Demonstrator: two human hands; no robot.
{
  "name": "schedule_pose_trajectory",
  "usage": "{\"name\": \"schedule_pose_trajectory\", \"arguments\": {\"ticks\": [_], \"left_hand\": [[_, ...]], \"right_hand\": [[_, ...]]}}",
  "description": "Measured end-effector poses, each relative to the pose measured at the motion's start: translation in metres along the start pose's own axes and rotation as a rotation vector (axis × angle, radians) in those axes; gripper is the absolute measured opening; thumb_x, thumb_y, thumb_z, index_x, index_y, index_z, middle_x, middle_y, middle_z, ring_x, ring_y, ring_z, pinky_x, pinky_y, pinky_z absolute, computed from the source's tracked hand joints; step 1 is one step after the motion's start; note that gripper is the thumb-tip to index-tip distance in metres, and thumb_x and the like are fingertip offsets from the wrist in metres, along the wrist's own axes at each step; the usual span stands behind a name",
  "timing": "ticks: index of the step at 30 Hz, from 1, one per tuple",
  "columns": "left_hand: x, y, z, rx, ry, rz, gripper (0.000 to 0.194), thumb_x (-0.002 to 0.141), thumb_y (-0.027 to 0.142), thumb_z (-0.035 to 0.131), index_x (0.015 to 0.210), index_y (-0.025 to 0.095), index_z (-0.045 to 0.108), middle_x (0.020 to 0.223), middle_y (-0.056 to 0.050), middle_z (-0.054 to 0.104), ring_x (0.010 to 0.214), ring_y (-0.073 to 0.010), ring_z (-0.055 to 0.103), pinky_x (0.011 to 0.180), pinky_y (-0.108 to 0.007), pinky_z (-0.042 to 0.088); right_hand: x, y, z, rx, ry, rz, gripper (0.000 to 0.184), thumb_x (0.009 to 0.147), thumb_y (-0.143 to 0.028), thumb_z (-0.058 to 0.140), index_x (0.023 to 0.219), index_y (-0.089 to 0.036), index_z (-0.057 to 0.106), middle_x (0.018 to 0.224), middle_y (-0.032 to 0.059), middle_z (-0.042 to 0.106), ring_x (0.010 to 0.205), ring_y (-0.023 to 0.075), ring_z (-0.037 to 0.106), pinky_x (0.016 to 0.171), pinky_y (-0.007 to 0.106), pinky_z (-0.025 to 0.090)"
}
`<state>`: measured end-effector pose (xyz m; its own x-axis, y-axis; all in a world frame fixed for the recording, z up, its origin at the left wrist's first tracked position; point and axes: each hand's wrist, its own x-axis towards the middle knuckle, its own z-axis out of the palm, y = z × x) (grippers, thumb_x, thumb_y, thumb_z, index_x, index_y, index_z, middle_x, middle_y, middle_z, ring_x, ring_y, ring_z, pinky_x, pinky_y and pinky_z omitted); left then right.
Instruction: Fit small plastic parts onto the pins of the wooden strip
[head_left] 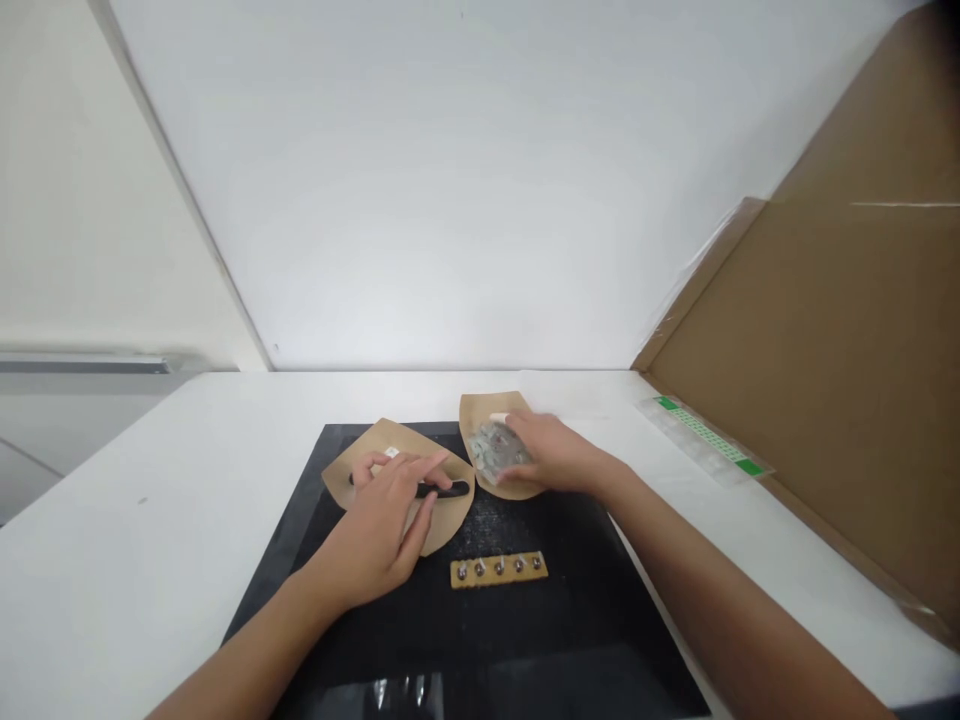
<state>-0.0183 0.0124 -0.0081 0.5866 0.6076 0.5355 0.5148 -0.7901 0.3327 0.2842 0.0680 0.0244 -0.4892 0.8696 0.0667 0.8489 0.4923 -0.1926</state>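
Observation:
My left hand (394,510) lies over a brown paper piece (450,525) shaped like a coffee filter. Its fingers are apart and rest across a long black bar (454,489), whose middle they hide. A small white bit (391,452) shows beyond the fingers. My right hand (551,450) has thumb and fingers around a clear, greyish crinkled lump (493,450), perhaps plastic. That lump sits on a second brown paper piece (480,405). Nearer to me lies a short tan strip (499,570) with several shiny round metal pieces in a row.
A black glossy board (480,640) lies under the papers on a white table (112,530). A white wall (450,200) stands behind. To the right rises a cardboard panel (847,350), with a clear plastic strip with green markings (709,435) at its foot.

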Motion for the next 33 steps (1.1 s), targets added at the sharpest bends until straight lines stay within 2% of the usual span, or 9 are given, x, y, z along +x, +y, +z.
{"name": "schedule_pose_trajectory", "arguments": {"ticks": [3,7,10,13,15,20,26,29,33], "left_hand": [[-0.002,-0.005,-0.001,0.052,0.029,0.010,0.048,0.101,0.012,0.045,0.147,0.024,0.037,0.118,-0.010,0.071,0.113,-0.0287,0.063,0.107,-0.052,0.028],[-0.004,-0.010,0.000,0.070,0.062,-0.001,0.047,0.099,0.013,0.048,0.144,0.023,0.040,0.113,-0.008,0.071,0.109,-0.0293,0.065,0.106,-0.051,0.030],[-0.004,-0.012,0.000,0.062,0.069,-0.010,0.045,0.099,0.014,0.048,0.143,0.023,0.040,0.113,-0.009,0.071,0.110,-0.0293,0.064,0.106,-0.051,0.029],[-0.003,-0.014,-0.001,0.064,0.069,-0.025,0.045,0.099,0.014,0.048,0.141,0.024,0.040,0.113,-0.009,0.071,0.112,-0.0290,0.063,0.107,-0.050,0.028],[-0.003,-0.015,-0.002,0.067,0.065,-0.041,0.043,0.098,0.014,0.049,0.140,0.025,0.042,0.113,-0.009,0.071,0.112,-0.0288,0.063,0.106,-0.049,0.029],[-0.002,-0.020,-0.002,0.070,0.050,-0.071,0.039,0.098,0.015,0.049,0.136,0.024,0.044,0.111,-0.007,0.071,0.106,-0.0283,0.064,0.105,-0.048,0.028],[-0.001,-0.018,-0.004,0.080,0.050,-0.088,0.036,0.099,0.016,0.047,0.133,0.023,0.045,0.109,-0.006,0.069,0.101,-0.0271,0.063,0.101,-0.049,0.027],[0.000,-0.018,-0.004,0.095,0.046,-0.099,0.036,0.098,0.017,0.048,0.133,0.023,0.045,0.108,-0.007,0.069,0.101,-0.0273,0.063,0.099,-0.048,0.028],[0.001,-0.019,-0.004,0.107,0.033,-0.107,0.039,0.097,0.017,0.048,0.135,0.024,0.044,0.109,-0.007,0.070,0.102,-0.0282,0.064,0.099,-0.048,0.030]], "right_hand": [[-0.007,0.000,0.008,0.017,0.008,0.002,0.064,0.082,-0.046,0.084,0.136,-0.021,0.059,0.130,0.0140,0.068,0.115,0.0331,0.066,0.094,0.039,0.047],[-0.013,0.001,0.013,-0.014,0.082,-0.010,0.031,0.084,-0.032,0.083,0.106,-0.020,0.064,0.111,0.0091,0.072,0.103,0.0288,0.067,0.086,0.036,0.046],[-0.011,0.003,0.016,0.045,0.164,-0.013,0.019,0.089,-0.027,0.078,0.100,-0.021,0.063,0.101,0.0067,0.072,0.095,0.0253,0.067,0.083,0.034,0.047],[-0.008,0.007,0.016,0.117,0.295,0.047,0.019,0.091,-0.030,0.076,0.102,-0.021,0.063,0.102,0.0072,0.072,0.095,0.0248,0.067,0.083,0.035,0.049],[-0.008,0.007,0.014,0.169,0.337,0.091,0.019,0.089,-0.032,0.077,0.097,-0.020,0.064,0.096,0.0057,0.073,0.090,0.0236,0.067,0.080,0.033,0.049],[-0.010,0.005,0.004,0.284,0.360,0.191,0.016,0.081,-0.025,0.081,0.089,-0.021,0.068,0.086,0.0018,0.075,0.079,0.0204,0.068,0.072,0.029,0.049],[-0.013,0.007,0.002,0.309,0.339,0.202,0.022,0.077,-0.032,0.087,0.090,-0.020,0.073,0.082,0.0015,0.076,0.074,0.0190,0.067,0.070,0.029,0.049],[-0.013,0.008,0.002,0.308,0.356,0.192,0.018,0.076,-0.024,0.086,0.087,-0.020,0.072,0.083,0.0017,0.076,0.074,0.0186,0.068,0.071,0.029,0.051],[-0.012,0.008,0.005,0.332,0.352,0.175,0.020,0.078,-0.015,0.083,0.095,-0.021,0.074,0.087,0.0014,0.078,0.077,0.0179,0.071,0.074,0.028,0.053]]}}
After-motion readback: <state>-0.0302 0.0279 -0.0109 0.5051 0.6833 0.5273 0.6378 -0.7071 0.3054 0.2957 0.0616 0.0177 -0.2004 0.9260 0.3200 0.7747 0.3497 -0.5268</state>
